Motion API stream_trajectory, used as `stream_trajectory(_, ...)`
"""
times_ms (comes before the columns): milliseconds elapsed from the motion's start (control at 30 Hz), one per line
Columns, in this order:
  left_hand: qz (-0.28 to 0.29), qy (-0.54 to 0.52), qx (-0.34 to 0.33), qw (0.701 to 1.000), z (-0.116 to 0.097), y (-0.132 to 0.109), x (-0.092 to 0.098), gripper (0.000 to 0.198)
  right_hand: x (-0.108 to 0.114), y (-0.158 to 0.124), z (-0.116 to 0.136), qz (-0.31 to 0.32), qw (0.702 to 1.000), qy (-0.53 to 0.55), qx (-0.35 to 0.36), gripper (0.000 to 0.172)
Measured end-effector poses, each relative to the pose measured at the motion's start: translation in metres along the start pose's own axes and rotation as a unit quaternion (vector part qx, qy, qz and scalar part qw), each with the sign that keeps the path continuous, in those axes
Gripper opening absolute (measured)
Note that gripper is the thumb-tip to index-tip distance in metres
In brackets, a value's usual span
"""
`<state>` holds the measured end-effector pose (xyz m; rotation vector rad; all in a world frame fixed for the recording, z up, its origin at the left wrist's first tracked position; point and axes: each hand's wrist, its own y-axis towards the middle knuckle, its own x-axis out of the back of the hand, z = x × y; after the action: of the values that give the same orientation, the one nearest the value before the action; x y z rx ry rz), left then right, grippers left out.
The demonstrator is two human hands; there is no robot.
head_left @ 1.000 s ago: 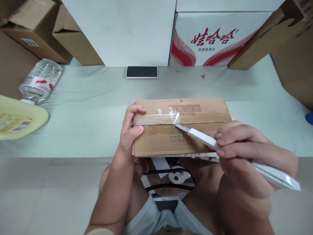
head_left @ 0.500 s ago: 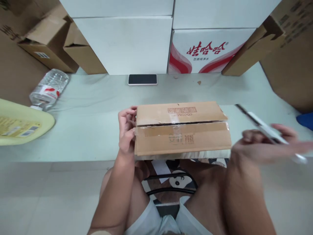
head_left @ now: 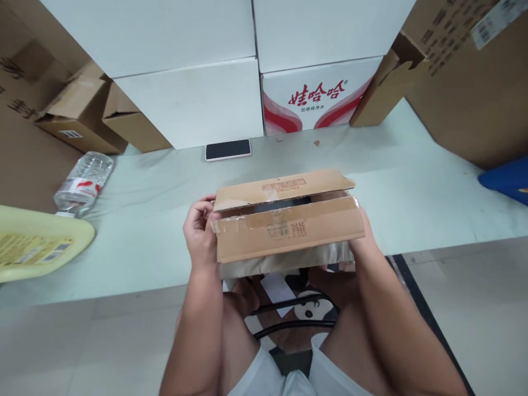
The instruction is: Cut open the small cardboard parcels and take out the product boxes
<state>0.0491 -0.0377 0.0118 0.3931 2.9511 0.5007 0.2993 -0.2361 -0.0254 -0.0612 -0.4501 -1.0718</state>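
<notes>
A brown cardboard box (head_left: 289, 220) with printed top flaps sits at the front edge of the table. Its slit tape has parted, and a dark gap shows between the two flaps. My left hand (head_left: 202, 228) is closed on the box's left end, fingers curled around the corner. At the right end is my right hand (head_left: 363, 228), mostly behind the near flap; its fingers are hidden, so I cannot tell how they grip. No cutting tool shows in view now.
A phone (head_left: 228, 149) lies behind the box on the table (head_left: 412, 181). White cartons (head_left: 198, 104) stand at the back. To the left are a water bottle (head_left: 84, 184) and a yellow jug (head_left: 41, 242). A blue object (head_left: 507, 179) is at the right edge.
My right hand has come from the right to the box's right end; the pen-like knife it held is out of sight. The flaps have spread apart. The view has shifted.
</notes>
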Motion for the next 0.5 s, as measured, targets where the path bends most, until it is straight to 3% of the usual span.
stream_trajectory(67, -0.006, 0.022, -0.023, 0.999, -0.008, 0.001, -0.001, 0.040, 0.002, -0.001, 0.011, -0.033, 0.997, 0.065, 0.010, 0.036)
stream_trajectory(167, 0.001, 0.059, -0.084, 0.995, -0.019, 0.001, -0.002, 0.039, 0.006, -0.006, 0.036, -0.087, 0.970, 0.209, 0.084, 0.024)
stream_trajectory(267, 0.018, 0.048, -0.133, 0.990, -0.026, -0.001, -0.004, 0.039, 0.012, -0.013, 0.063, -0.081, 0.946, 0.261, 0.177, 0.015)
stream_trajectory(367, 0.023, -0.006, -0.148, 0.989, -0.029, -0.006, -0.007, 0.043, 0.022, -0.020, 0.080, -0.002, 0.922, 0.298, 0.249, 0.011)
stream_trajectory(500, 0.036, -0.036, -0.146, 0.988, -0.035, -0.010, -0.005, 0.044, 0.037, -0.022, 0.088, 0.217, 0.883, 0.331, 0.252, 0.029)
